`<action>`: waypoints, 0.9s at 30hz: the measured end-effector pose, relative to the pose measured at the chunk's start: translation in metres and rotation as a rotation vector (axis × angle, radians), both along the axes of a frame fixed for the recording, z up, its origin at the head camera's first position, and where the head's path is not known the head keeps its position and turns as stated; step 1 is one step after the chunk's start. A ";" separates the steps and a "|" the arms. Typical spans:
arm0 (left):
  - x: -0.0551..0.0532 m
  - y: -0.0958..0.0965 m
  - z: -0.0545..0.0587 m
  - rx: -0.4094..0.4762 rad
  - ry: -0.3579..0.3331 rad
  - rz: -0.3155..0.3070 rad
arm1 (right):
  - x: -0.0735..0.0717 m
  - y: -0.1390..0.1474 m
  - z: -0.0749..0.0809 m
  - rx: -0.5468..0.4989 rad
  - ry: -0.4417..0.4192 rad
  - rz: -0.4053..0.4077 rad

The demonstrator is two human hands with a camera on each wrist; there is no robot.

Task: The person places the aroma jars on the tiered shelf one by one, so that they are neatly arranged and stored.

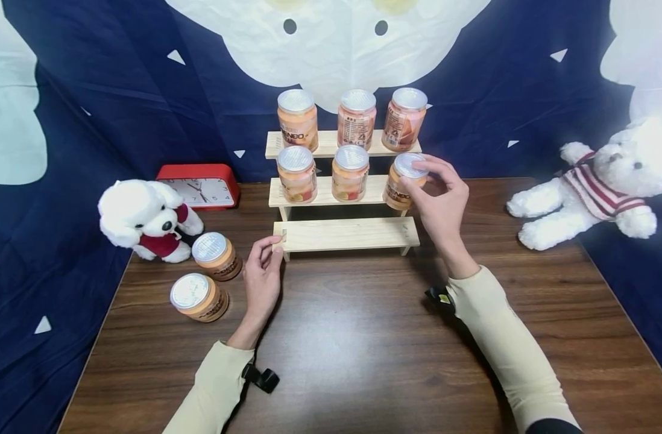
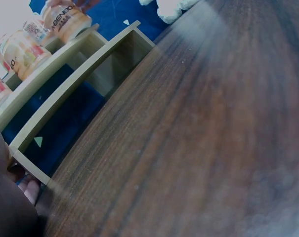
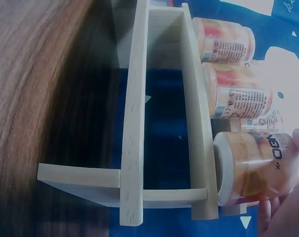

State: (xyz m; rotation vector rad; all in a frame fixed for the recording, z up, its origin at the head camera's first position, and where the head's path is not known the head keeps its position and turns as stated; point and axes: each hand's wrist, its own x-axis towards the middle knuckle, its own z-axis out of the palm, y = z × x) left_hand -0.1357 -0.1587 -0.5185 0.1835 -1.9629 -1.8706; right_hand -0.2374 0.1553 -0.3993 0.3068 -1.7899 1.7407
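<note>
My right hand [image 1: 442,208] grips an orange fruit jar [image 3: 258,165] at the right end of the middle step, fingers and thumb around its upper part. The jar's base is at the step's surface; whether its full weight rests there I cannot tell. My left hand [image 1: 263,277] holds the left end of the lowest step of a three-step wooden display stand [image 1: 347,235], with fingertips curled at its edge. Left of the gripped jar, two jars with silvery lids, one at the centre [image 1: 351,175] and one at the left [image 1: 297,175], stand on the middle step.
Three jars stand on the top step, one of them in the middle [image 1: 356,120]. Two more jars [image 1: 201,298] are on the table, left of my left hand. A white plush dog [image 1: 146,220], a red clock [image 1: 198,187] and a plush bear [image 1: 586,187] sit farther out.
</note>
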 end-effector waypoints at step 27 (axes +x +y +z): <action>0.001 0.002 0.005 0.036 -0.019 -0.009 | -0.019 -0.008 -0.012 0.068 0.074 -0.052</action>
